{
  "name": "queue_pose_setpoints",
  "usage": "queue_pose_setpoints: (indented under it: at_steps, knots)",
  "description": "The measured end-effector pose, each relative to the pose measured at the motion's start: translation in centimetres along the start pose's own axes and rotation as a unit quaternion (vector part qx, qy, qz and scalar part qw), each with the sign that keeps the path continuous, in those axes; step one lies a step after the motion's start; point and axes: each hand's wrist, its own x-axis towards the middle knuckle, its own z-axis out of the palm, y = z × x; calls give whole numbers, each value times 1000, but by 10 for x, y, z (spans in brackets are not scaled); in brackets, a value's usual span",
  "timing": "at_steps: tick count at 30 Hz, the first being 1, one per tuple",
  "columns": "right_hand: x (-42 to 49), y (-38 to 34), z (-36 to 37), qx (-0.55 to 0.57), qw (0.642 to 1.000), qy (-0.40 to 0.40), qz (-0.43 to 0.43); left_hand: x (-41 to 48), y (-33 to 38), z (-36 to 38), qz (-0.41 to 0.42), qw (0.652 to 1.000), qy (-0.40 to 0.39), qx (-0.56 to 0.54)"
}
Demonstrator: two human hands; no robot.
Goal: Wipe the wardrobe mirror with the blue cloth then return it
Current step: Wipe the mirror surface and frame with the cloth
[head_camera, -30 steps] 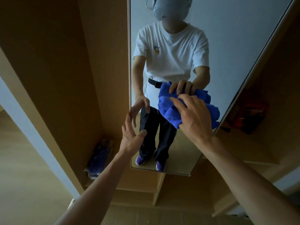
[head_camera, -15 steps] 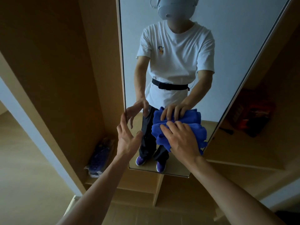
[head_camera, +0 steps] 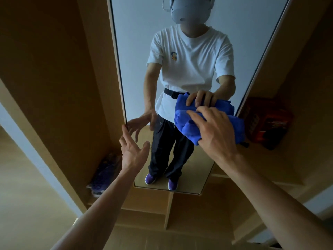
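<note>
A tall wardrobe mirror (head_camera: 138,51) fills the middle of the view and reflects a person in a white shirt. My right hand (head_camera: 214,130) presses a bunched blue cloth (head_camera: 187,125) against the glass near the mirror's right edge, fingers spread over the cloth. My left hand (head_camera: 132,150) is held up with straight fingers, its fingertips touching the mirror's left edge, and it holds nothing.
Wooden wardrobe panels (head_camera: 59,78) flank the mirror. A purple-and-white bundle (head_camera: 104,174) lies on the low shelf at the left. A red and dark object (head_camera: 266,121) sits on the shelf at the right. The mirror's lower edge ends above a wooden divider (head_camera: 169,212).
My right hand has slid the blue cloth up and to the right across the glass. My left hand stays at the mirror's left edge.
</note>
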Motion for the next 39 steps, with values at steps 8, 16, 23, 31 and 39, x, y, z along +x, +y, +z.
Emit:
queue_pose_setpoints:
  at_steps: [8,16,23,31,39]
  knots:
    - [-26,-4,33,11,999,-28,-16,-3,-1,11,-9,999,31,13]
    - [-54,-10,51,7,994,-107,-36,-1,-7,4,-3,1000,10,14]
    - [-43,20,18,0,1000,-24,9,-2,-12,-5,-1,1000,-12,27]
    - [-40,49,4,-27,997,61,34,-6,-4,10,-28,999,10,27]
    - [-74,39,46,-7,1000,-2,17,-8,-6,18,-23,999,36,23]
